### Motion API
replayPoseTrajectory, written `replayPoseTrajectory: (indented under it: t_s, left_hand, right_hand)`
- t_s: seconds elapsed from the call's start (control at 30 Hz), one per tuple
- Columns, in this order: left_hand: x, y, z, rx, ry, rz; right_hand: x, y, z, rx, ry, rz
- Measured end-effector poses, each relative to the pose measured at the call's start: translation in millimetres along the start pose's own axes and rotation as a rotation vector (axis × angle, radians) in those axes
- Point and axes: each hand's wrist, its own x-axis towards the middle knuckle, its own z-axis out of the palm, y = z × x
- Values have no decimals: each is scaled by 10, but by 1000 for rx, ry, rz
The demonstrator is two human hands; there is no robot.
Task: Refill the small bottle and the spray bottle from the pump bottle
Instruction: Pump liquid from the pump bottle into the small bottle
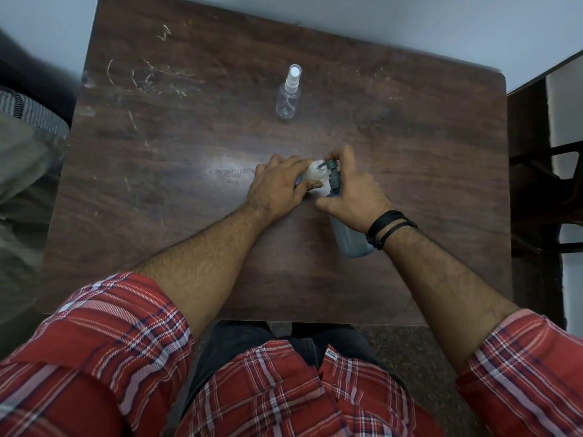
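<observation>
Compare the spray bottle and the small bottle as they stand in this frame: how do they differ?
The spray bottle stands alone and untouched at the far side of the table; the small bottle is gripped by the left hand. The spray bottle keeps its white sprayer on and looks clear and empty; the small bottle is open, with the pump bottle spout at its mouth, and looks cloudy white. Both are small plastic bottles.
</observation>
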Motion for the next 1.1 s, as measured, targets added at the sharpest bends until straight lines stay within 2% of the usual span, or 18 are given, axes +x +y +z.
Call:
replayPoseTrajectory:
  t_s: [0.7,1.1]
  left_hand:
    - [-7,14,-7,-3,13,13]
    - [-10,18,-12,4,-2,4]
  right_hand:
    - [1,-2,65,-40,78,-2]
    - [-25,-16,68,-185,122,-28]
